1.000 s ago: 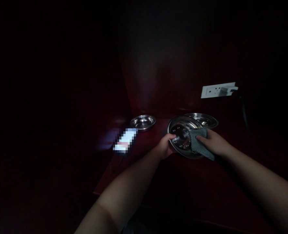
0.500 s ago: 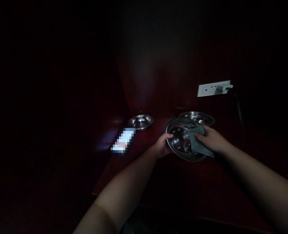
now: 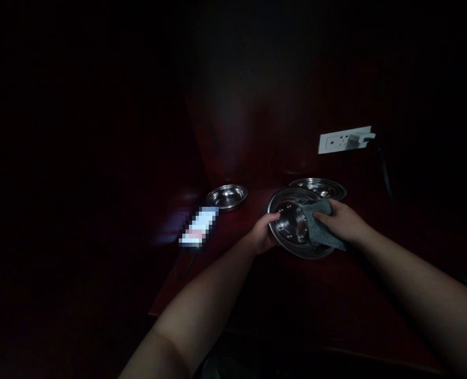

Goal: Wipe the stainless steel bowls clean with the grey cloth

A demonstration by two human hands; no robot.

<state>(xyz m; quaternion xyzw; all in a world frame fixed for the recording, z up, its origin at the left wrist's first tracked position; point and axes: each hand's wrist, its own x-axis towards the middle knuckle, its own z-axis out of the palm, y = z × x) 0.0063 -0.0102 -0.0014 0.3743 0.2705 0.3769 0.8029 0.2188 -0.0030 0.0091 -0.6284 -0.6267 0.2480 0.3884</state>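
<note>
A shiny metal bowl [image 3: 289,223] is held tilted above the dark red table, its inside facing me. My left hand [image 3: 265,231] grips its left rim, the thumb over the edge and the fingers hidden beneath. A grey-green cloth [image 3: 320,226] lies over the bowl's right side. My right hand [image 3: 344,218] is closed on that cloth and presses it against the bowl, thumb on top. Behind, partly covered by the held bowl, rests a wide metal dish [image 3: 328,187]. To the left stands a smaller metal bowl [image 3: 227,197].
A phone [image 3: 199,227] with a lit, blurred screen lies left of my hands, a cable [image 3: 184,271] running from it. On the back wall is a white socket panel [image 3: 336,142] with a plug in it and a cord hanging down. The table edge [image 3: 160,300] shows at lower left; the surroundings are very dark.
Little differs. The whole view has shifted slightly, and both hands keep their hold on the bowl and cloth, the cloth staying at the bowl's right side.
</note>
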